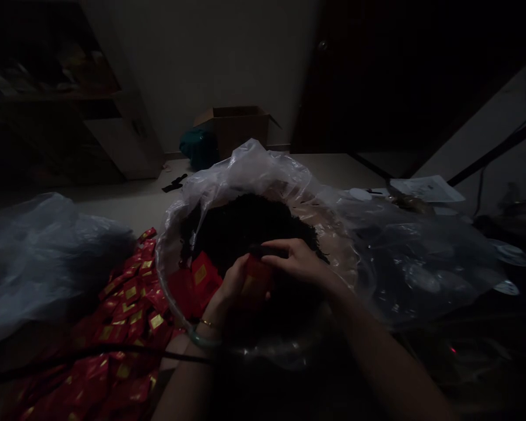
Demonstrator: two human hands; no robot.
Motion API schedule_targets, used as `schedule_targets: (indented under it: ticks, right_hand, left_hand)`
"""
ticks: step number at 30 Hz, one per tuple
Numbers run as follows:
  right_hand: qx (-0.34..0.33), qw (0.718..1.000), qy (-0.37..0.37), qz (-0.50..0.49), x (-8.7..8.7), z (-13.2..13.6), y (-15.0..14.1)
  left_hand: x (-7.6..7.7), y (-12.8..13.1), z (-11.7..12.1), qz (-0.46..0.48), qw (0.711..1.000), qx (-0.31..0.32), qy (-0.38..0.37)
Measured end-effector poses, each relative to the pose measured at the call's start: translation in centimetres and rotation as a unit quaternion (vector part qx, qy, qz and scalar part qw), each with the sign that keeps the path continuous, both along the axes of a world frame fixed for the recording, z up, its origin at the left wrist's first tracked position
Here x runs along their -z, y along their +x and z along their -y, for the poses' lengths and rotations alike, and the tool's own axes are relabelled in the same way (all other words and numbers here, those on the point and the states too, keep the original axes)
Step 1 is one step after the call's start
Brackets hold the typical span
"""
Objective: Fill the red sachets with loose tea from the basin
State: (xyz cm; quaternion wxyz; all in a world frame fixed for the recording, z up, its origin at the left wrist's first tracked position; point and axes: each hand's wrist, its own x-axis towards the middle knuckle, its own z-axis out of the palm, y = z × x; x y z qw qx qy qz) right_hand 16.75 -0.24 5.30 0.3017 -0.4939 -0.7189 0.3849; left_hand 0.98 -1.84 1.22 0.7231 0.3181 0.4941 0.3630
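Observation:
My left hand (233, 283) is closed around a small red packet (255, 283) with a gold patch, held upright over a plastic-lined basket. At the packet's top edge, my right hand (294, 257) has its fingers bent together around a dark clump that looks like tea leaves. A heap of dark, loose tea leaves (249, 222) fills much of the basket beneath and beyond both hands. Clear plastic lining (263, 166) covers the basket's rim. More red packets (205, 278) lie inside on the left, beside my left wrist. Dim light hides the packet's opening.
Many red packets (131, 292) are piled left of the basket, beside a large plastic bag (39, 263). Another clear bag (425, 269) spreads on the right. Behind stand an open cardboard box (241, 128) and a teal bag (199, 149). A dark cord (114, 349) crosses lower left.

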Motion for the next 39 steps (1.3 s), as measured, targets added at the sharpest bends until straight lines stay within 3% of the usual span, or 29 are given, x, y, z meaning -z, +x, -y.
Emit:
schedule_targets:
  ticks: [4, 14, 17, 23, 25, 28, 32, 35, 39]
  right_hand:
    - [0.006, 1.0, 0.013, 0.014, 0.2, -0.1, 0.0]
    - [0.011, 0.999, 0.02, 0.023, 0.7, -0.3, 0.0]
    - [0.008, 1.0, 0.009, 0.024, 1.0, -0.3, -0.2]
    - [0.025, 0.999, -0.026, -0.004, 0.7, -1.0, 1.1]
    - [0.055, 0.997, -0.033, 0.037, 0.8, -1.5, 2.8]
    - [0.087, 0.98, -0.044, 0.174, 1.9, -2.5, 6.0]
    - [0.049, 0.952, -0.051, 0.299, 3.7, -3.2, 8.2]
    - [0.06, 0.969, -0.007, 0.239, 3.5, -2.5, 6.5]
    - [0.017, 1.0, 0.005, 0.015, 2.2, -0.8, 1.8]
  left_hand:
    - [-0.3, 0.1, 0.0, 0.029, 0.996, 0.018, -0.077]
    - [1.3, -0.1, -0.3, 0.081, 0.995, 0.035, -0.047]
    - [1.5, -0.1, -0.5, 0.077, 0.997, 0.006, 0.015]
    - [1.7, -0.5, -1.1, -0.055, 0.976, 0.019, 0.211]
    - [1.5, -0.7, -1.1, -0.07, 0.97, -0.001, 0.232]
    - [1.2, -0.7, -1.0, -0.083, 0.967, -0.064, 0.231]
    - [1.3, -0.7, -1.1, -0.093, 0.959, -0.125, 0.236]
    - [1.4, -0.5, -1.2, -0.102, 0.95, -0.149, 0.255]
    - [1.4, -0.5, -1.1, -0.09, 0.952, -0.156, 0.249]
